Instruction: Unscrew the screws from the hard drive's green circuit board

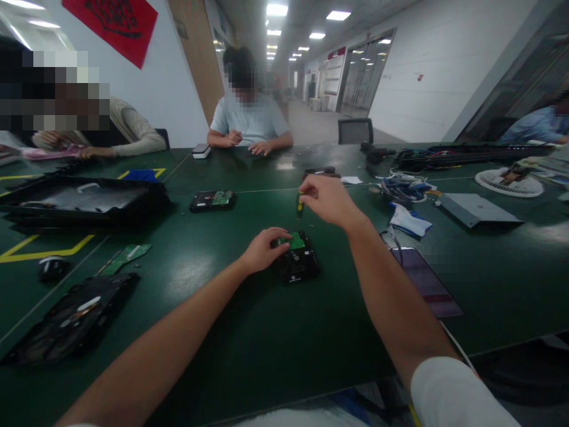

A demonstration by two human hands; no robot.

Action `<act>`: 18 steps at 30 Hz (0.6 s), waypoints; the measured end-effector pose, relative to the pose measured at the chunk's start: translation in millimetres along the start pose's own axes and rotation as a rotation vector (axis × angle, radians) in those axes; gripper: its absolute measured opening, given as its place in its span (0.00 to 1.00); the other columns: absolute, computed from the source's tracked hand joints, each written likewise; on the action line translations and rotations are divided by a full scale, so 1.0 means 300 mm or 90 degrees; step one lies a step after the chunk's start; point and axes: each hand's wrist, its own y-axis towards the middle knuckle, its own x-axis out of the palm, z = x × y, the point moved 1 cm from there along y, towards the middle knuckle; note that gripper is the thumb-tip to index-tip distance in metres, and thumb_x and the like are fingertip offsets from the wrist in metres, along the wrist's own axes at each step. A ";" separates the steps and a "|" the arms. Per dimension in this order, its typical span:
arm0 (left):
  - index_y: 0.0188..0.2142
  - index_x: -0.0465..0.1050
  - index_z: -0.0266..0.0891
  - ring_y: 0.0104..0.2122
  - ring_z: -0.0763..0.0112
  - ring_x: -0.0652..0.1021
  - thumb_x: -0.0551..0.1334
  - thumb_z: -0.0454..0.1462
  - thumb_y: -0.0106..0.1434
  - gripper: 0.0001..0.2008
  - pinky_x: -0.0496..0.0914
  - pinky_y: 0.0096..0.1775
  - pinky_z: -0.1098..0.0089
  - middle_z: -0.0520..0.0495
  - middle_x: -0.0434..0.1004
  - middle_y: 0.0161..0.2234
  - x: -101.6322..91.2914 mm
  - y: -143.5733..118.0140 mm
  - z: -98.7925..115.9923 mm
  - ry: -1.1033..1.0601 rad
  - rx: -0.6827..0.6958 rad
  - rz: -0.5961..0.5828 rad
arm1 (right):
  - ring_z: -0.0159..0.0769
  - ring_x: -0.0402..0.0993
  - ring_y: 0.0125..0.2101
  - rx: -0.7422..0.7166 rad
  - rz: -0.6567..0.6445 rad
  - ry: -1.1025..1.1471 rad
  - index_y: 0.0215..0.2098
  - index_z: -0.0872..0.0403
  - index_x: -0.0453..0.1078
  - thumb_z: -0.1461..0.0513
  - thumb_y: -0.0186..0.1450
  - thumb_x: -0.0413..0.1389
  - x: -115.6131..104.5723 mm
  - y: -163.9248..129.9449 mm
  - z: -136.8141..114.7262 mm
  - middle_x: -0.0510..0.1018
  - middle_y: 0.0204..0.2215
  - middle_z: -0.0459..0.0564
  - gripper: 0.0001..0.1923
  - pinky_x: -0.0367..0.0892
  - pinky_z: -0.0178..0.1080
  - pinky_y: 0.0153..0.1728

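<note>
In the head view a black hard drive [297, 265] with a green circuit board on its far part lies on the green table. My left hand [265, 249] grips it from the left side, fingertips across the board and thumb at its near edge. Above the far edge of the drive, my right hand [328, 198] pinches a small screwdriver [300, 206] with a yellow and dark handle. The screwdriver points down and looks apart from the drive; its tip is hard to make out. A few tiny screws [312, 225] lie just beyond the drive.
Another hard drive [212, 200] lies far left, near a black casing [84, 198]. A dark panel [73, 320] and loose circuit board [127, 256] are nearer left. Right are a phone [427, 281], gloves [409, 220], a cable bundle [404, 187] and a metal box [478, 210]. Co-workers sit opposite.
</note>
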 end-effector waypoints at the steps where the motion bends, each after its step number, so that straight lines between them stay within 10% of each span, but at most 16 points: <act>1: 0.51 0.77 0.47 0.56 0.58 0.76 0.64 0.42 0.67 0.14 0.67 0.60 0.52 0.45 0.77 0.55 0.000 0.000 0.000 -0.001 0.001 0.000 | 0.39 0.78 0.36 0.010 0.007 -0.001 0.37 0.54 0.75 0.66 0.62 0.63 0.000 -0.001 0.001 0.82 0.35 0.50 0.05 0.70 0.41 0.41; 18: 0.51 0.78 0.48 0.56 0.57 0.75 0.64 0.42 0.66 0.14 0.68 0.60 0.51 0.46 0.77 0.55 0.001 -0.003 0.001 -0.005 -0.017 0.001 | 0.39 0.79 0.36 0.027 0.015 0.004 0.35 0.53 0.74 0.65 0.62 0.63 -0.001 -0.002 -0.013 0.83 0.34 0.49 0.03 0.71 0.40 0.40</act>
